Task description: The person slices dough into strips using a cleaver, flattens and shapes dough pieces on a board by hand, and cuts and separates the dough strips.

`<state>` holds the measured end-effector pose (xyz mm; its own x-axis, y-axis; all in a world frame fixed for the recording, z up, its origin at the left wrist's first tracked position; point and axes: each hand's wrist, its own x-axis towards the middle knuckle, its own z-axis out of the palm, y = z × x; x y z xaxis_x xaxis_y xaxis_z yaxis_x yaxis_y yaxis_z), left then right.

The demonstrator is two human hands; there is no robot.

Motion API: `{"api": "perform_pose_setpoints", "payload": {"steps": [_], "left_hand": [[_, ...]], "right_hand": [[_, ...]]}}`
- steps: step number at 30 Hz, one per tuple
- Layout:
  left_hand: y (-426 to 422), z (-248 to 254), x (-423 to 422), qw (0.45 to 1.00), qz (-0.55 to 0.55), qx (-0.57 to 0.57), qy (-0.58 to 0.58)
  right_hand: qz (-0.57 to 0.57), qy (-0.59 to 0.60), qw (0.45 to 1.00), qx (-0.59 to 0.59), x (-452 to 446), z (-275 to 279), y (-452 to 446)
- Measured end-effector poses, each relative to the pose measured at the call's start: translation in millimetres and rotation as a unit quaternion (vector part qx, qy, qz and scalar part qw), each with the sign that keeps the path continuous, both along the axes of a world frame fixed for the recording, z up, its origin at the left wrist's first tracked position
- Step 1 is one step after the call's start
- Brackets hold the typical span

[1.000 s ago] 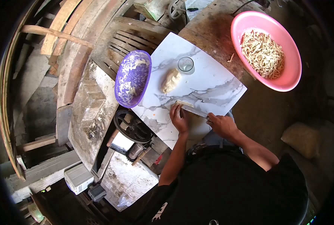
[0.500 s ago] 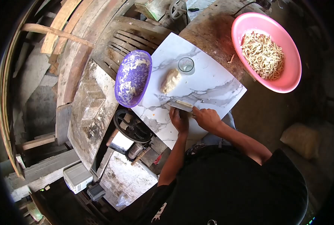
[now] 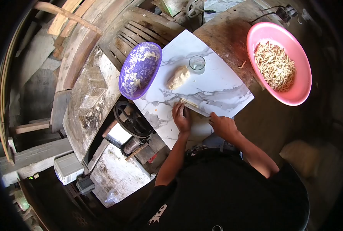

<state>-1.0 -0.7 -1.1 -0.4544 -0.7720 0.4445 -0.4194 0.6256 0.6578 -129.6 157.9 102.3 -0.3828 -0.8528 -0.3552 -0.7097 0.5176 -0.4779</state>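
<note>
My right hand (image 3: 223, 125) is wrapped round the handle of a knife (image 3: 199, 111), whose broad flat blade points left over the marble-patterned board (image 3: 225, 90). A thin strip of pale dough (image 3: 188, 102) lies along the blade's far edge. At the blade's tip is my left hand (image 3: 181, 118), its fingers curled; what they hold, if anything, is hidden. Beyond the hands a lump of dough (image 3: 178, 77) rests on the board, beside a clear glass (image 3: 197, 64).
A purple basin (image 3: 140, 71) smeared with dough overlaps the board's left side. To the right stands a pink basin (image 3: 304, 82) full of short dough strips. A machine with a black wheel (image 3: 132, 119) sits at the near left, by a wire-mesh piece (image 3: 92, 90).
My right hand has shifted right and slightly nearer with the knife. My left hand now sits at the blade's tip, its fingers a little higher. The camera view has tilted.
</note>
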Motion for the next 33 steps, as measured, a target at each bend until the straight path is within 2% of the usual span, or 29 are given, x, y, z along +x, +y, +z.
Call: {"api": "perform_pose_setpoints", "payload": {"steps": [6,8,12,14,27,29,30,33], "left_hand": [[2.9,5.8,-2.1,1.0,0.028,0.01,0.002],[1.7,1.7,-2.1,1.0,0.013,0.002,0.009],[1.9,2.7,1.3,1.0,0.007,0.016,0.005],[1.9,6.7,2.4,0.998,0.003,0.049,0.042],[2.4,-2.1,5.1,1.0,0.016,0.019,0.003],[1.9,-3.0,6.6,0.994,0.019,0.102,-0.011],[4.4,1.0,3.6,0.994,0.022,0.104,-0.009],[3.3,6.6,0.2,0.995,0.039,0.064,0.059]], "right_hand": [[-0.026,-0.01,0.999,0.018,-3.4,17.9,37.1],[-0.018,-0.027,0.999,-0.012,-3.2,15.9,40.0],[-0.025,-0.023,0.998,-0.049,11.5,8.9,16.6],[-0.012,-0.006,0.999,-0.048,17.3,0.4,0.6],[0.011,-0.016,0.997,-0.077,14.9,-13.8,-61.7],[0.002,-0.022,0.999,-0.041,14.3,-10.8,-61.0],[0.005,-0.02,0.999,-0.04,13.1,-10.1,-56.1],[-0.002,-0.022,0.999,-0.034,9.7,-5.0,-34.4]]}}
